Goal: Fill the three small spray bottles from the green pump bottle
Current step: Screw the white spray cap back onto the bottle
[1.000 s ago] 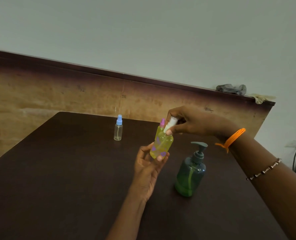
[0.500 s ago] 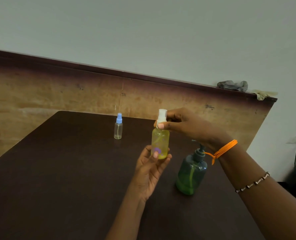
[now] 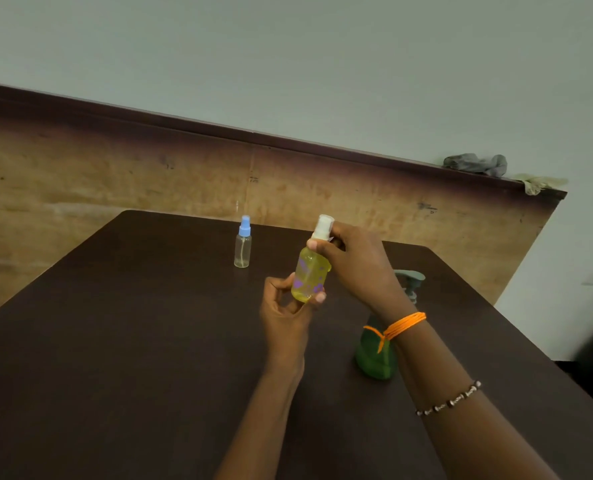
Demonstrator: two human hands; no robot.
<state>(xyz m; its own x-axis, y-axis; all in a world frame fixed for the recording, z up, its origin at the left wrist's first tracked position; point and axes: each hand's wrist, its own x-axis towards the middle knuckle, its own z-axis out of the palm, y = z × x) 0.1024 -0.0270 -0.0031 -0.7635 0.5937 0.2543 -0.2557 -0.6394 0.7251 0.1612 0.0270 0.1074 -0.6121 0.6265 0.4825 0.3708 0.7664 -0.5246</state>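
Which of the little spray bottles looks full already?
The yellow-filled spray bottle with the white top, held up in both hands. The blue-capped spray bottle standing alone at the table's far side looks clear and empty.

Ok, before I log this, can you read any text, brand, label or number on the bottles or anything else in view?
None readable.
Yellow spray bottle: purple shapes only, no letters legible.
Blue-capped spray bottle: clear, no label visible.
Green pump bottle: mostly hidden by the right hand; no label showing.
Wooden board: small dark marks, too blurred to read.

blue-capped bottle [image 3: 242, 242] stands left of held bottle [image 3: 310, 278], pump bottle [image 3: 376, 355] right.
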